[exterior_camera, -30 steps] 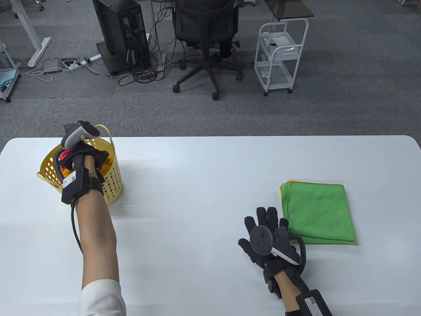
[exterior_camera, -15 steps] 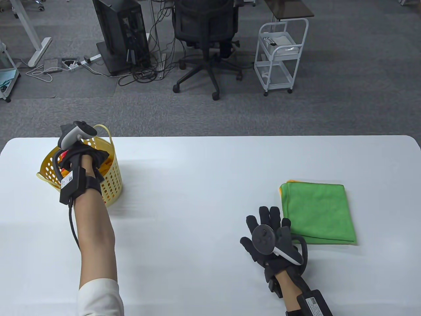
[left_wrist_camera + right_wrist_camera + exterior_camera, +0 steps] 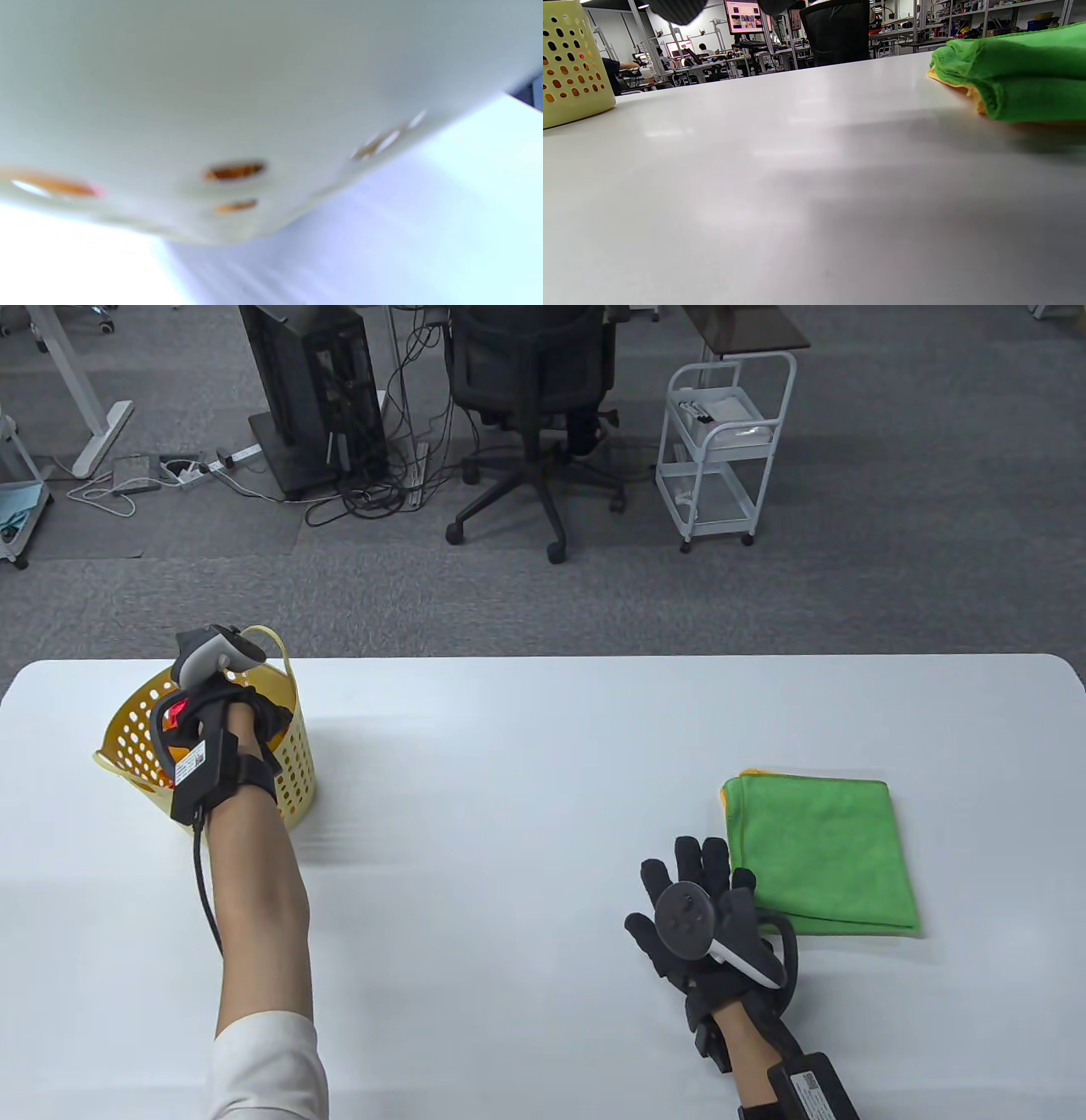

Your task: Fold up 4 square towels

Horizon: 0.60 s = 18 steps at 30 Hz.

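So the left hand (image 3: 222, 711) is dipped down into the yellow basket (image 3: 288, 780) at the far left of the desk (image 3: 526, 780), most likely because that's where the unfolded towels are kept; bits of orange and red cloth (image 3: 174, 714) can be glimpsed inside and through the holes. Whether its fingers are wrapped around anything can't be told, since they're hidden by the tracker and the basket wall, and the left wrist view is just a blurry close-up of that wall. Over on the right, a green towel (image 3: 819, 853) is already folded and stacked on an orange-yellow one (image 3: 728, 796), presumably parked there as the done pile, well apart from the basket. The right hand (image 3: 700, 912) is rested flat just beside that pile's near-left corner, fingers (image 3: 689, 857) spread and straight, nothing held, probably kept ready for the next towel.
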Each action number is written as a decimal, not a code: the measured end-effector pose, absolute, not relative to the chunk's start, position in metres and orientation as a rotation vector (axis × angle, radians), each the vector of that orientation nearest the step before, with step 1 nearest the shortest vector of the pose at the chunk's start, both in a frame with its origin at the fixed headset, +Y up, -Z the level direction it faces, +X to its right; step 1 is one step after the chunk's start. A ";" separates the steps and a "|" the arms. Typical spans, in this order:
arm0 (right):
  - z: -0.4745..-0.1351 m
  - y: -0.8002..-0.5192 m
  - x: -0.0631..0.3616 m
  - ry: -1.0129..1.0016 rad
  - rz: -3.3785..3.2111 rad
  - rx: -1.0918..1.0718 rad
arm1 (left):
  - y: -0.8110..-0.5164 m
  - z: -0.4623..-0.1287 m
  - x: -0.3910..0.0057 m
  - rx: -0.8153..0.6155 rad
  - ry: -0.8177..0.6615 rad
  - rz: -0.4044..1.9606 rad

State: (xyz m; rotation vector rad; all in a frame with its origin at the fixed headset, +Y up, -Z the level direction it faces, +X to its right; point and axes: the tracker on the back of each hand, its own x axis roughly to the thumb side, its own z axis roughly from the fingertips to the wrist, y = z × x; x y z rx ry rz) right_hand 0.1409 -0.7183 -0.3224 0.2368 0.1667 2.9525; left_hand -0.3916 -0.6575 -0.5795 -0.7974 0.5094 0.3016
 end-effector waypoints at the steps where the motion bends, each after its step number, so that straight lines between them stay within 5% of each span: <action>1: -0.322 -0.718 0.141 0.162 2.953 0.236 | -0.657 -0.580 -0.391 -0.792 0.504 0.304; 18: -0.323 -0.717 0.142 0.135 2.952 0.245 | -0.624 -0.560 -0.404 -0.609 0.450 0.436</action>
